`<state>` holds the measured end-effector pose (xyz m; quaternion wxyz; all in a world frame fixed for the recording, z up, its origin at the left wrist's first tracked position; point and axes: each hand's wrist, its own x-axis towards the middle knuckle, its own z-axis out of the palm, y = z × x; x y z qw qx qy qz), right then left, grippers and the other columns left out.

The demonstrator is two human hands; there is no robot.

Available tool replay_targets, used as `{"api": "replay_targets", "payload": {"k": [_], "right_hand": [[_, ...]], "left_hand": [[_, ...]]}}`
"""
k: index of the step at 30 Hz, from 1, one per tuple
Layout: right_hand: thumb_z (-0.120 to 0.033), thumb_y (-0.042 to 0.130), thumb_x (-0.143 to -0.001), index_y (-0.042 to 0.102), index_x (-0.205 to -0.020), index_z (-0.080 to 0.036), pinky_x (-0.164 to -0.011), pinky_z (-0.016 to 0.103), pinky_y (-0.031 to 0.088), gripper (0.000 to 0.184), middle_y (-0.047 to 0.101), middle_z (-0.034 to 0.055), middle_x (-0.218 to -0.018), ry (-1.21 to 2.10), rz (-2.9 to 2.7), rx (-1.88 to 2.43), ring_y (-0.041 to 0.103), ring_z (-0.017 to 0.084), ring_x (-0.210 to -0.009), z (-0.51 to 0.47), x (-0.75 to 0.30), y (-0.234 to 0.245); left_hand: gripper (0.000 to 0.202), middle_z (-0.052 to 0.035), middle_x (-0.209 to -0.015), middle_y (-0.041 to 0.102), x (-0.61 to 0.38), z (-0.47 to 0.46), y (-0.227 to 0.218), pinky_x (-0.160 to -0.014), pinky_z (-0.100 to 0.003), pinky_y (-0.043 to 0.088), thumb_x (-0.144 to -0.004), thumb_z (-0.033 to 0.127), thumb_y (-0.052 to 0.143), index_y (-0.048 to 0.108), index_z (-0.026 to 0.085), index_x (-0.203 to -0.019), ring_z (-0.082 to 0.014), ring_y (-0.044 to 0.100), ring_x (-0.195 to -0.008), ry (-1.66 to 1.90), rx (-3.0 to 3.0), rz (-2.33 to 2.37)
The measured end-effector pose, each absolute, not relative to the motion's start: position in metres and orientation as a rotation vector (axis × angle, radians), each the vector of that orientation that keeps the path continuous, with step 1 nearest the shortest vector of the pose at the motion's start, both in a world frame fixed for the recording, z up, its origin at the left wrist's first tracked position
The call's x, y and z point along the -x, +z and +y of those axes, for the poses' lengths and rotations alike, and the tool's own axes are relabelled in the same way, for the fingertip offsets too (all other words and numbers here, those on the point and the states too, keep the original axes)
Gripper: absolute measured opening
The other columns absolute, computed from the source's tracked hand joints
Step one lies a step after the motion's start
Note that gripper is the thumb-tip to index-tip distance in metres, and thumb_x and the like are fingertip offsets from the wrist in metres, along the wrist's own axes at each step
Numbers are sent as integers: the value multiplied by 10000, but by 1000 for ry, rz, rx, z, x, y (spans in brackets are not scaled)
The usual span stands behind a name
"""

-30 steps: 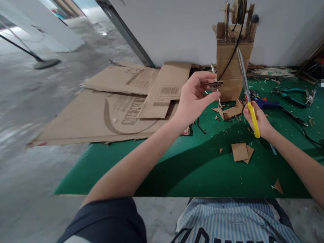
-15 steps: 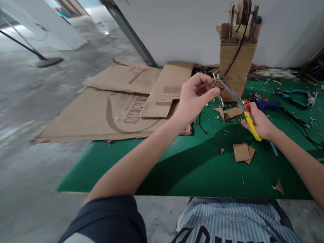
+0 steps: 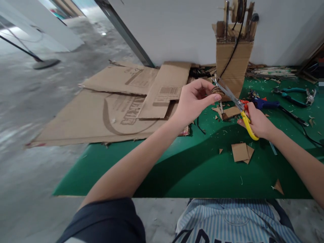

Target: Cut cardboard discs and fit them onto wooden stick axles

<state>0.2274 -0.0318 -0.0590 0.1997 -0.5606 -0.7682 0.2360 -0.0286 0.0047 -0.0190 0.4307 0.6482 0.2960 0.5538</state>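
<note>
- On the far left of the green table point(image 3: 86, 172), flat cardboard sheets point(image 3: 126, 101) are stacked and overlapped, probably so that the working side is left free of them.
- By the left hand point(image 3: 193, 98), a small cardboard disc point(image 3: 217, 90) is pinched between thumb and fingers. It is held up off the table in front of the body, presumably so that its rim can be reached from the right.
- A thin rod point(image 3: 222, 107) is seen passing by the disc, slanting down; how the two are joined cannot be told.
- Behind, a cardboard tower point(image 3: 235, 72) is stood against the wall, likely to be kept out of the way.
- The scissors point(image 3: 244, 118) are gripped by the right hand point(image 3: 259, 121), the fingers wrapped about the handles. The blades are pointed up and left to the disc; whether its edge is being bitten cannot be told.
- Farther right, a blue-handled tool point(image 3: 268, 104) and pliers point(image 3: 293, 90) are laid within easy reach, it seems.
</note>
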Motion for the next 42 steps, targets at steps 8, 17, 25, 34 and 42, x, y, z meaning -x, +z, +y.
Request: {"api": "replay_targets", "payload": {"k": [8,17,25,34,42], "right_hand": [[-650,610,-857,347,-1032,-250,-646,372,457,510,715,126,-919,612,-2242,1675,691,307,-763,-30,-230,-59],[-500,569,-944,365,-1069,-242,-623,362,462,352,769,162,-953,521,-2355,1778,734,330,-773,-30,-228,-55],[-648,585,-903,392,-1028,-236,-564,337,390,472,727,154,-899,427,-2280,1790,682,296,-708,-26,-231,-57],[-807,595,-787,328,-985,-272,-546,320,368,629,507,-39,-698,677,-2046,1546,510,177,-574,-32,-232,-51],[-772,558,-796,359,-997,-253,-613,366,397,591,602,75,-900,522,-2149,1757,598,265,-736,-31,-229,-51]], "left_hand": [[314,17,-688,680,31,6,-17,-551,-196,511,-701,391,944,729,180,-793,-76,613,-578,1368,-1614,766],[441,24,-692,661,31,12,-16,-527,-174,503,-633,534,951,719,180,-758,-58,596,-561,1358,-1626,741],[401,2,-950,689,31,8,-17,-669,-228,622,-733,443,919,651,197,-902,-112,710,-775,1268,-1496,775],[301,-1,-896,725,29,5,-11,-735,-240,638,-791,210,868,640,190,-986,-155,778,-869,1179,-1285,777],[238,-43,-964,783,26,1,-3,-892,-325,668,-904,52,596,755,145,-1054,-174,797,-922,1165,-1117,851]]}}
